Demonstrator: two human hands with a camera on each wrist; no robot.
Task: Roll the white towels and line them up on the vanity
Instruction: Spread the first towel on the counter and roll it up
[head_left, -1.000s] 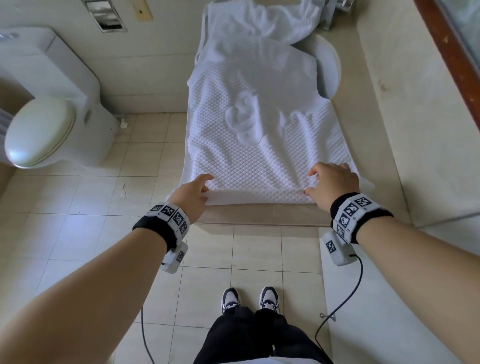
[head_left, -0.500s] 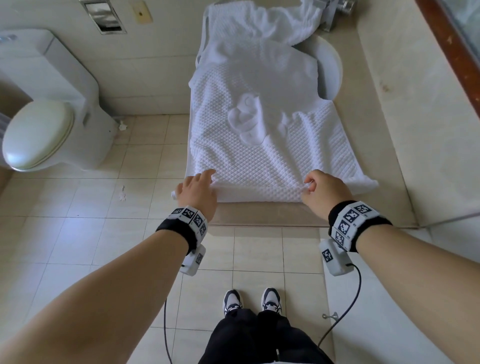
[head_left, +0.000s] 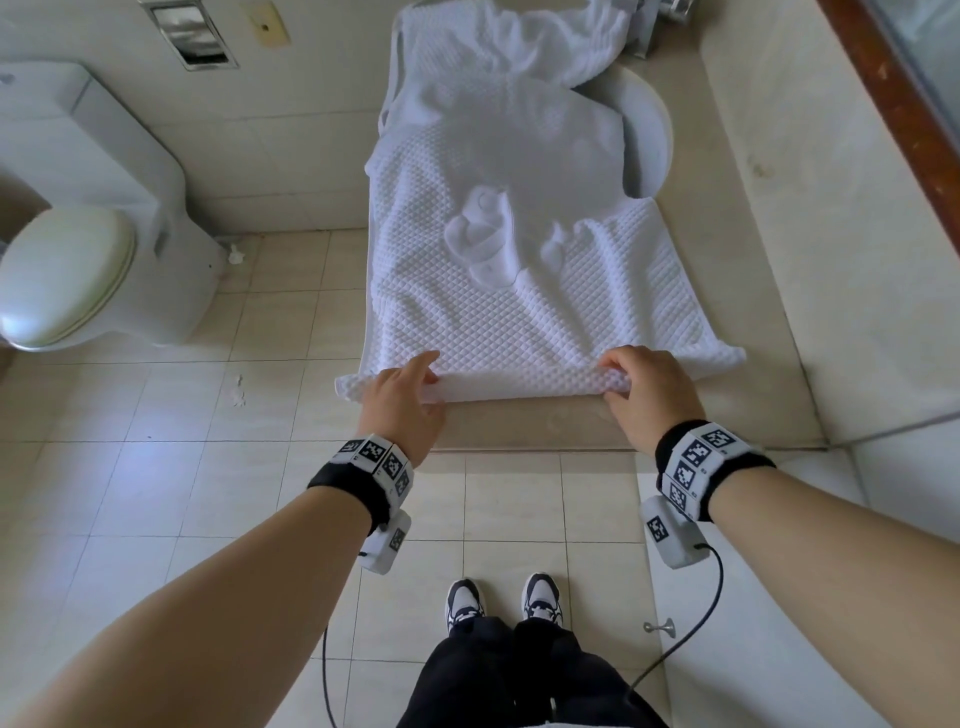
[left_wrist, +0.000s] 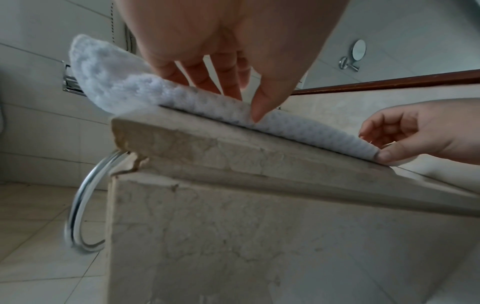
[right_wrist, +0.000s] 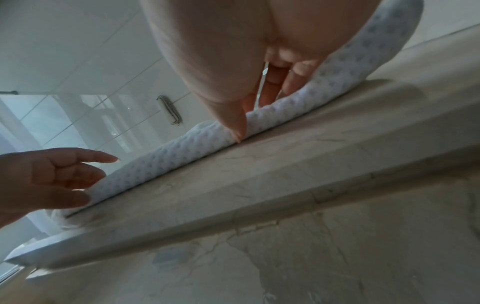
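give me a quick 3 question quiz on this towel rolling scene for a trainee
1. True or false: the rolled edge of the white towel lies at the end nearest the person.
2. What does the far end of the towel partly cover? A) the toilet B) the sink basin C) the floor
3. Fill in: the left hand and the right hand both hold the towel's ____ edge on the vanity.

Key: 1 true; 2 B; 3 rolled
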